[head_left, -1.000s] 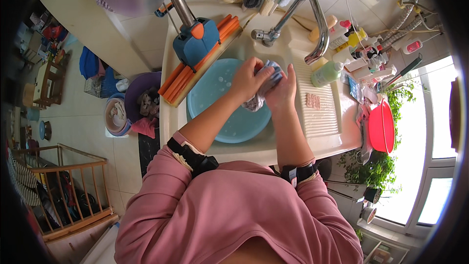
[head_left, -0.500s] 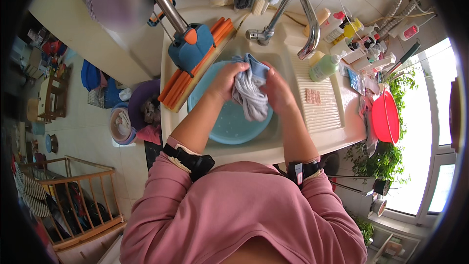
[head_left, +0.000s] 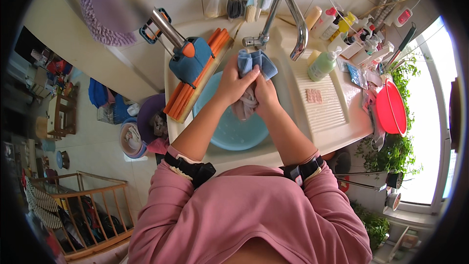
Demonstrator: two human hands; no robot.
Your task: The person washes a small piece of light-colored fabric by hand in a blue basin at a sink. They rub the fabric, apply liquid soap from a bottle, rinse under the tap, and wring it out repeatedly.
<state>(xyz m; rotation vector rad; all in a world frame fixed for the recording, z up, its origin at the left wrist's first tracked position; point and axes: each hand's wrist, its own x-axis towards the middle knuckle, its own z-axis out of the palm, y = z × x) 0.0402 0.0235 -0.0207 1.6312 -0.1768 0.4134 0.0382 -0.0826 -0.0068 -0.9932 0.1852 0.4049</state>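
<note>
A wet-looking bunched garment, pale grey with a ribbed blue band, is squeezed between my two hands above the light-blue basin. The blue part sticks up past my fingers, while the grey part hangs below my palms over the basin. My left hand is closed on the garment from the left, its thumb pressed across the cloth. My right hand is wrapped round it from the right, touching my left. Some fingers are hidden behind the cloth. The basin stands in the sink and holds cloudy water.
A chrome faucet arches behind my hands. A blue-and-orange sponge mop leans across the sink's left side. On the right are a ribbed washboard, a pink soap piece, a green pump bottle, several other bottles and a red basin.
My hands have come together round the garment, the right one turning inward. The blue band now points up and outward, and less of the grey part shows. The view has shifted slightly.
</note>
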